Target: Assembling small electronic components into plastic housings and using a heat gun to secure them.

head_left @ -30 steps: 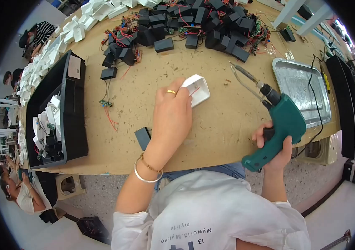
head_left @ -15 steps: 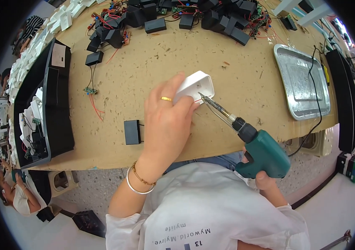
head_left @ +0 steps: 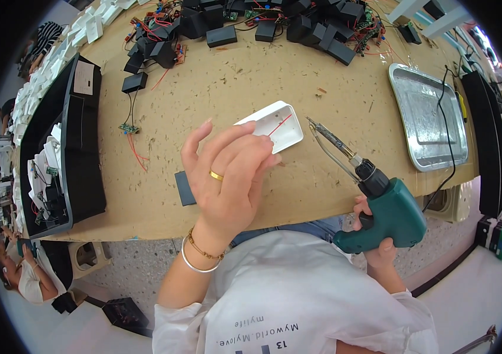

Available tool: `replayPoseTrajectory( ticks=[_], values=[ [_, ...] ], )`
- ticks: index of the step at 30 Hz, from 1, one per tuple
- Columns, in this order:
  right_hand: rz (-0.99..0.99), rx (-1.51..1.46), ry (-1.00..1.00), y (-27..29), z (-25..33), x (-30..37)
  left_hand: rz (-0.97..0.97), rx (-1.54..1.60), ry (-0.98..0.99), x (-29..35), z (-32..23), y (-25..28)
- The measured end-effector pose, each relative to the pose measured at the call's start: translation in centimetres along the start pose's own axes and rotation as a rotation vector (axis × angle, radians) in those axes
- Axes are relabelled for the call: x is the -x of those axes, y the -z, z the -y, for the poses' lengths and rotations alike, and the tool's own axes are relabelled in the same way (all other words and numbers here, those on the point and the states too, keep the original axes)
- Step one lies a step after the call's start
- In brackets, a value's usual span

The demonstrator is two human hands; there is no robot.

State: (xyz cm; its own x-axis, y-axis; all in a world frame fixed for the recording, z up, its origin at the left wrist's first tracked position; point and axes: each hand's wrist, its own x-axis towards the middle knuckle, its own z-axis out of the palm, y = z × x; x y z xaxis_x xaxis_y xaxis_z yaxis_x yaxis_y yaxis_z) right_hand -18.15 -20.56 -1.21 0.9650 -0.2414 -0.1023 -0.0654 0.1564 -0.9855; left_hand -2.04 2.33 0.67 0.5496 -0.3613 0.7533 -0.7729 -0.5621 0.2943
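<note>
A white plastic case [head_left: 287,131] with an open top lies tilted on the table in front of me. My left hand [head_left: 227,168] reaches over its near left end, fingertips pinched on a thin red wire [head_left: 280,125] that runs across the case's inside. My right hand [head_left: 377,236] is wrapped round the handle of a green soldering gun [head_left: 395,212]. The gun's metal tip and thin feed tube point up and left, to the right of the case and apart from it. A black box [head_left: 185,189] sits partly hidden behind my left wrist.
At the left stands a black bin [head_left: 83,153] holding white cases and circuit boards. A small green circuit board [head_left: 127,128] with wires lies beside it. Black boxes [head_left: 221,36] and wires are heaped along the far side. A metal tray [head_left: 430,159] is at the right, with a black cord across it.
The soldering gun has drawn back to the right, its tip leaving the white case. My left hand has shifted down and loosened from the case, and the red wire now shows inside.
</note>
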Motion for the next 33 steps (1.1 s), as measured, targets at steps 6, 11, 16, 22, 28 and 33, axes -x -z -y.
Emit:
replayPoseTrajectory(
  ticks=[6,11,16,22,28,33],
  values=[
    [0.027,0.095,0.115,-0.2,0.0,-0.8,0.074,-0.254,0.192,0.0,-1.4,-0.7],
    [0.012,0.112,0.163,-0.3,-0.2,-1.1,0.191,-0.286,0.230,-0.2,-1.9,-1.6],
    [0.011,0.080,0.141,-0.1,-0.3,-0.9,0.206,-0.190,0.229,0.3,-1.3,-2.1],
    [0.022,0.080,0.162,-0.2,-0.3,-1.0,0.167,-0.055,0.229,0.2,-1.4,-2.5],
    [0.010,0.059,0.146,-0.1,-0.4,-0.9,-0.057,0.069,-0.009,-0.2,-1.4,-0.8],
    [0.015,0.066,0.157,-0.1,-0.2,-0.9,-0.044,0.125,0.175,-0.1,-1.4,-0.6]
  ],
)
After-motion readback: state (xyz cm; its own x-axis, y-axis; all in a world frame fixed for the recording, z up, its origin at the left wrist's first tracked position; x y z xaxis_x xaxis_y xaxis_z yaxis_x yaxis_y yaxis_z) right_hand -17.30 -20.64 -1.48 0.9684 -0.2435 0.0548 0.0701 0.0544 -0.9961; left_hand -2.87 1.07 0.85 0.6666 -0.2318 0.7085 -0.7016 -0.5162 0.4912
